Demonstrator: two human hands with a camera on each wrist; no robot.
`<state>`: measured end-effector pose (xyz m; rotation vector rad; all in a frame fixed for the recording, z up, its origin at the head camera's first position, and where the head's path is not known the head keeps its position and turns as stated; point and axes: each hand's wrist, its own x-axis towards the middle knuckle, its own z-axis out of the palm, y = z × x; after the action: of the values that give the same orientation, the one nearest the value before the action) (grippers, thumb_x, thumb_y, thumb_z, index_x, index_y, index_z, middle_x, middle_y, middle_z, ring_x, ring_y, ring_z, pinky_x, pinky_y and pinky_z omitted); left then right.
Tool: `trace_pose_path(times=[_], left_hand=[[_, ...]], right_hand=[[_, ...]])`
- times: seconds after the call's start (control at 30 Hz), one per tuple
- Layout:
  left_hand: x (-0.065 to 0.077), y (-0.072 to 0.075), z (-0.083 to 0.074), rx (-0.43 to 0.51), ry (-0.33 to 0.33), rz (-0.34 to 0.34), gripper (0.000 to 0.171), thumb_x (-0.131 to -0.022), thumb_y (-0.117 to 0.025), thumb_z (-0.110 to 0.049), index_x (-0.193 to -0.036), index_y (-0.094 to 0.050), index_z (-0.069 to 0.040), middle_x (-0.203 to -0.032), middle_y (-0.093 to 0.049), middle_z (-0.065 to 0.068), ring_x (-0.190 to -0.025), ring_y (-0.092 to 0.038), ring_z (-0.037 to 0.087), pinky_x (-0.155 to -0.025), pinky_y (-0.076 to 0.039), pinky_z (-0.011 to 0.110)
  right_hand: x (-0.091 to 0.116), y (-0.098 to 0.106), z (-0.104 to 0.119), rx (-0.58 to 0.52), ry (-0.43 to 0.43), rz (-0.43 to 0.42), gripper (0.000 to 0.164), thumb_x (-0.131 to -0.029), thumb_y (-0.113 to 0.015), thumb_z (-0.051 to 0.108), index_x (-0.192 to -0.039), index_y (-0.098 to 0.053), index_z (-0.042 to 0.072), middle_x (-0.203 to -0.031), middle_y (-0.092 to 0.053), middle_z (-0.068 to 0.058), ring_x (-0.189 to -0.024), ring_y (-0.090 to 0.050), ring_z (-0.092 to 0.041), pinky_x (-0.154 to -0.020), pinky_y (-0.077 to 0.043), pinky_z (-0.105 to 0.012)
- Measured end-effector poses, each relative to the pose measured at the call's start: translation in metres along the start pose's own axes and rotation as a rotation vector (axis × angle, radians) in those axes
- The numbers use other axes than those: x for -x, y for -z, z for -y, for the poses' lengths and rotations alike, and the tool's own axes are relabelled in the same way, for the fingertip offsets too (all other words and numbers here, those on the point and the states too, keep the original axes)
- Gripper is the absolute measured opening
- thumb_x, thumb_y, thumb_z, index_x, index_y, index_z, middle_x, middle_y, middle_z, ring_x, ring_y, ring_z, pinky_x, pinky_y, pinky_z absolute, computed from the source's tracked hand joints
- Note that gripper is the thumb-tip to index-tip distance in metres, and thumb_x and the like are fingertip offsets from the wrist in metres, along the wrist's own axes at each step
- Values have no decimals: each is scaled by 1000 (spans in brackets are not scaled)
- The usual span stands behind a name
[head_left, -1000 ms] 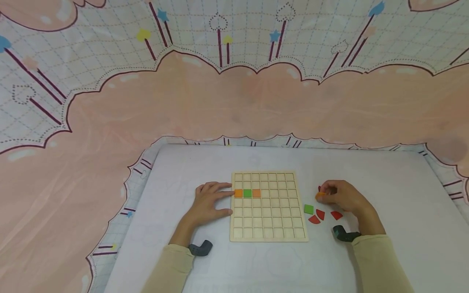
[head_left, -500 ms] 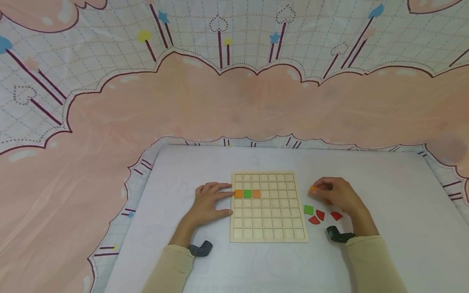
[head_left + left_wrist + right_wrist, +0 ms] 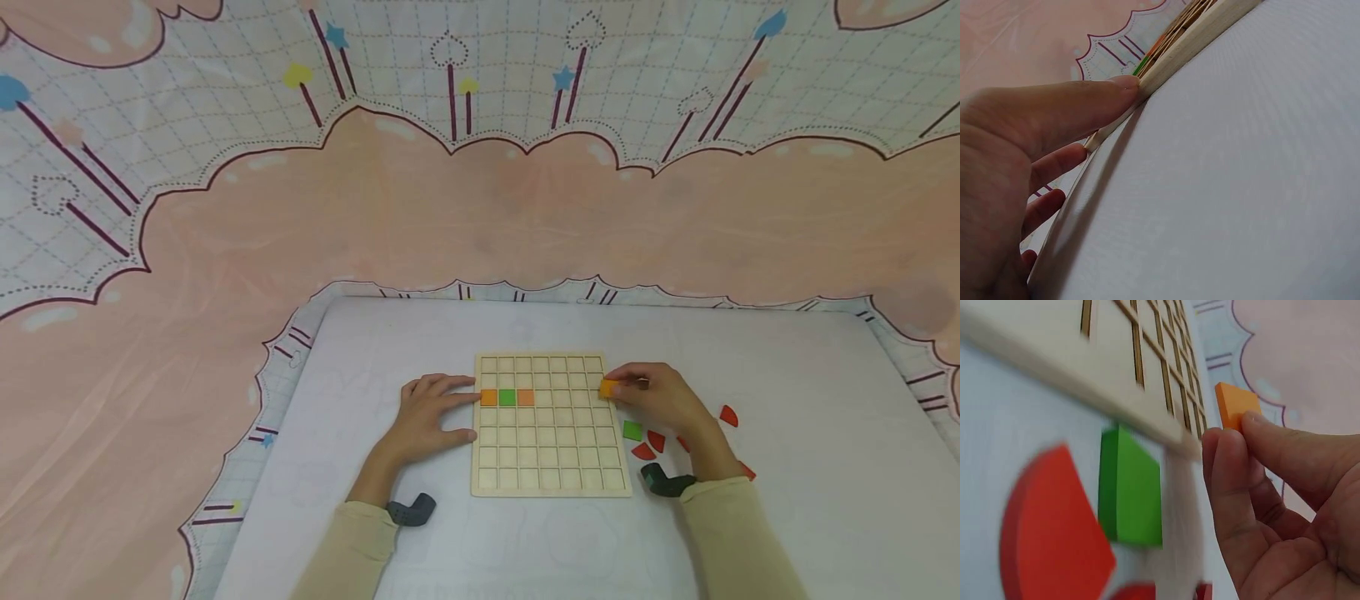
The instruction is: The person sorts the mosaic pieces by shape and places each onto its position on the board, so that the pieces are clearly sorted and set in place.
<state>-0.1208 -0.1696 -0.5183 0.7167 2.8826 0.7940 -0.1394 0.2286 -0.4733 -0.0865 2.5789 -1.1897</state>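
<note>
A pale wooden grid board [image 3: 551, 467] lies on the white table. In one row near its left edge sit an orange square tile [image 3: 489, 397], a green square tile [image 3: 507, 397] and a lighter orange square tile [image 3: 526, 397]. My left hand [image 3: 427, 417] touches the board's left edge with fingers spread; in the left wrist view the thumb [image 3: 1085, 106] lies against the wooden rim. Between thumb and fingers, my right hand [image 3: 663, 400] pinches another orange square tile [image 3: 1236, 405], which overlaps the board's right edge in the head view.
Right of the board lie a green square tile [image 3: 632, 430] and several red fan-shaped pieces [image 3: 643, 451], some partly hidden under the right arm. Dark cameras [image 3: 667, 481] are worn on both wrists. A patterned cloth [image 3: 480, 208] hangs behind the table.
The right hand has moved left from among the loose pieces to the board's right edge, carrying the orange square tile. Red pieces behind it came into view. The left hand stays still.
</note>
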Motion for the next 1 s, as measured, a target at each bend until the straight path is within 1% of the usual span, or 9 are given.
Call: trace_pose_path(times=[0.1, 0.23, 0.43, 0.57, 0.8, 0.9, 1.0], left_hand=[[0, 1, -1, -6, 2, 7, 60, -82, -78, -51, -137, -66, -30, -153, -52, -7, -141, -39, 24, -112, -21, 58], [0, 2, -1, -3, 5, 10, 60, -81, -78, -50, -137, -66, -30, -154, -52, -6, -141, -39, 25, -112, -20, 59], [0, 2, -2, -6, 4, 3, 59, -82, -78, -49, -136, -67, -29, -153, -52, -5, -140, -39, 25, -111, -21, 59], [0, 1, -2, -8, 7, 4, 59, -82, -78, -49, -136, -67, -29, -154, -52, -5, -140, -39, 25, -111, -21, 59], [0, 1, -2, -11, 7, 5, 59, -82, -77, -49, -136, -67, -29, -154, -52, -5, -140, -39, 26, -111, -21, 59], [0, 1, -1, -13, 5, 7, 59, -82, -77, -50, -137, -66, -29, -154, -52, -5, -140, -39, 26, -111, -21, 60], [0, 1, -1, -14, 3, 6, 60, -82, -77, -50, -137, -66, -30, -154, -51, -6, -141, -38, 25, -111, -20, 60]], right_hand=[[-4, -8, 3, -29, -7, -3, 21, -93, -73, 21, -112, -73, 12, -105, -72, -7, -98, -61, -23, -85, -49, -33], [-7, -20, 9, -56, 13, -6, 18, -92, -75, 22, -106, -72, 12, -97, -72, -4, -92, -63, -21, -82, -50, -33], [-11, -36, 21, -116, 22, 1, 16, -91, -76, 22, -103, -74, 12, -95, -73, -4, -87, -64, -19, -78, -51, -33], [-15, -44, 27, -122, 37, 6, 13, -91, -76, 20, -102, -74, 13, -94, -72, -4, -84, -64, -20, -74, -53, -32], [-21, -58, 36, -127, 52, -5, 11, -90, -77, 19, -99, -75, 13, -91, -72, -4, -78, -62, -19, -68, -51, -30], [-22, -63, 40, -163, 42, 8, 11, -90, -77, 17, -100, -74, 11, -90, -71, -5, -72, -61, -17, -61, -52, -27], [-23, -68, 44, -222, 9, 28, 13, -90, -77, 14, -102, -73, 9, -90, -70, -6, -67, -60, -16, -57, -52, -25]])
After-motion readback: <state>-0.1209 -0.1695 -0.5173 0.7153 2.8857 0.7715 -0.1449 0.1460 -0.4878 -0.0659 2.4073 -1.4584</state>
